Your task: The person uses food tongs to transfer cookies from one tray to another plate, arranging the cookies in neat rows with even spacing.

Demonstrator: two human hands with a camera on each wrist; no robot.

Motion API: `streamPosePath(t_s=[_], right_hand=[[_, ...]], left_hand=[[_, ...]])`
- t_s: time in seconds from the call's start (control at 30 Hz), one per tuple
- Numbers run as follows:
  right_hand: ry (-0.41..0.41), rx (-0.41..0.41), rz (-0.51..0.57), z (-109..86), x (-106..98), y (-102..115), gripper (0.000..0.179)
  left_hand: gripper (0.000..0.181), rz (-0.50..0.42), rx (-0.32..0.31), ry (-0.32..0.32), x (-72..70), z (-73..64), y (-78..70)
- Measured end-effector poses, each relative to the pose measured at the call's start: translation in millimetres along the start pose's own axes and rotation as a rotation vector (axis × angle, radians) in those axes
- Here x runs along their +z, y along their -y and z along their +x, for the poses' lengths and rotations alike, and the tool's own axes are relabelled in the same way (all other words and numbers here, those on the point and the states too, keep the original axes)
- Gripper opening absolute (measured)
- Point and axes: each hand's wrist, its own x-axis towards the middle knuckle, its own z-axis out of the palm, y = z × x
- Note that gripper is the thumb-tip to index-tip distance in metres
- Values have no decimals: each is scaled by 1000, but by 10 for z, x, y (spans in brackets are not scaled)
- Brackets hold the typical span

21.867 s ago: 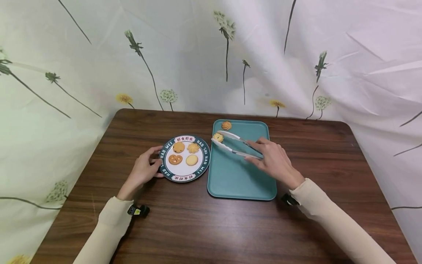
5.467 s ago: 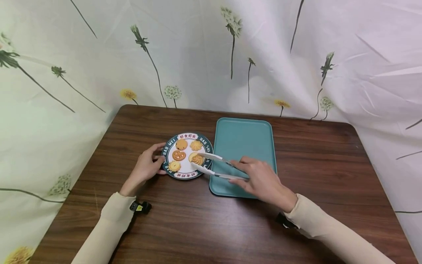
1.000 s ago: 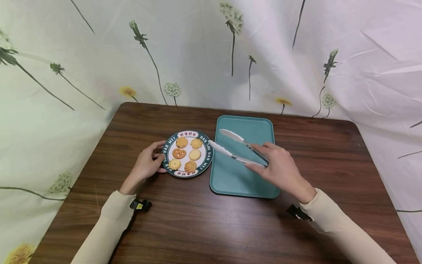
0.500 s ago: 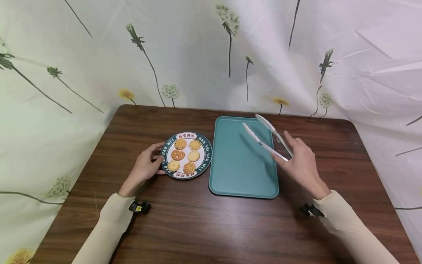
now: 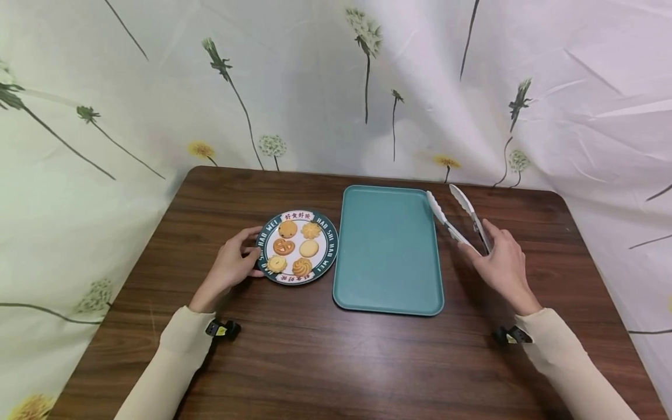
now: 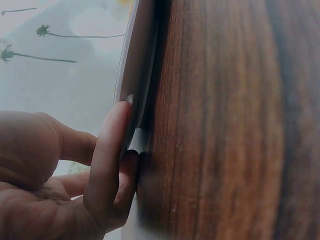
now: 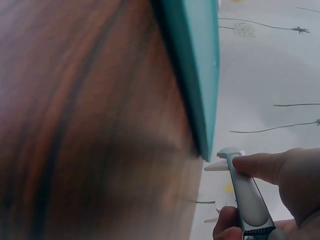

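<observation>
At the left rim of a round plate (image 5: pixel 332 240), my left hand (image 5: pixel 233 262) grips the edge; the left wrist view shows its thumb and fingertips on the plate's rim (image 6: pixel 136 60). Several cookies lie on the plate, among them a pretzel-shaped cookie (image 5: pixel 283 247), a swirled cookie (image 5: pixel 302 267) and a plain round cookie (image 5: pixel 308 248). Metal tongs (image 5: pixel 438 210) with pale scalloped tips are held in my right hand (image 5: pixel 501 262), their arms spread with nothing between them. The tongs stand just right of a teal tray (image 5: pixel 388 251), which bears nothing.
The plate and tray sit side by side, almost touching, on a dark wooden table (image 5: pixel 325 361). Behind the table hangs a pale cloth (image 5: pixel 315 87) printed with dandelions, close to its back edge.
Since the oldest frame, two cookies have passed from tray to plate. Lately my right hand has carried the tongs rightward, off the tray. The left hand stays at the plate.
</observation>
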Motion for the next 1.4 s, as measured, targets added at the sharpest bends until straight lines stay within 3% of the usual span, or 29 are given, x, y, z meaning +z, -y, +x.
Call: streamPosePath(t_s=[0.57, 0.77, 1.03, 1.17, 1.4], right_hand=[[90, 173, 53, -111, -7, -157, 73], [71, 179, 83, -165, 6, -114, 71], [187, 173, 201, -280, -6, -79, 81], [223, 155, 178, -312, -18, -64, 89], [224, 114, 40, -351, -39, -66, 93]], left_hand=[[56, 21, -19, 1, 18, 10, -30], [55, 24, -5, 0, 6, 19, -54], [55, 28, -9, 7, 7, 21, -21], [55, 30, -8, 7, 5, 11, -15], [55, 30, -13, -2, 1, -2, -1]])
